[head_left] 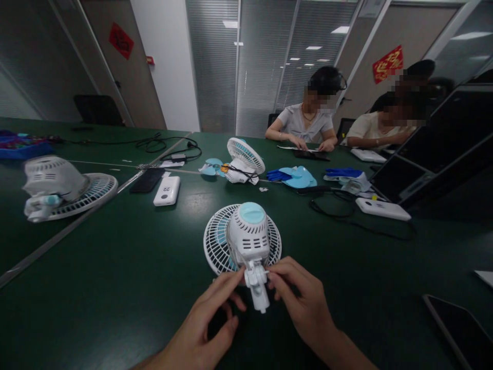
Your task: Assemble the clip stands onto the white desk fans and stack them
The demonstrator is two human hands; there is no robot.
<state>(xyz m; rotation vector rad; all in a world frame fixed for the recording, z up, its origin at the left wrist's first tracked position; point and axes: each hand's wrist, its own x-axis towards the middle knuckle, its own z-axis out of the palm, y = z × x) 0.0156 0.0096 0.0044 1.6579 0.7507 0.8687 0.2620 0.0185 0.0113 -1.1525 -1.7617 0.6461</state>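
Observation:
A white fan head (250, 239) with a light-blue rear cap lies grille-down on the table in front of me. Its bracket (257, 288) points towards me. At the bracket's left side, the index fingertip of my left hand (210, 318) touches the joint, while the thumb hangs apart from it. On the other side, the thumb and index finger of my right hand (302, 293) pinch a small white pin-like piece (266, 272) at the joint. My fingertips partly hide that piece.
Another fan head (57, 180) lies at left. Farther back are a third fan (242, 162), light-blue blades (298, 177), a white power bank (167, 191) and cables (335, 205). A phone (458, 329) lies at right. Two people sit across the table (154, 267).

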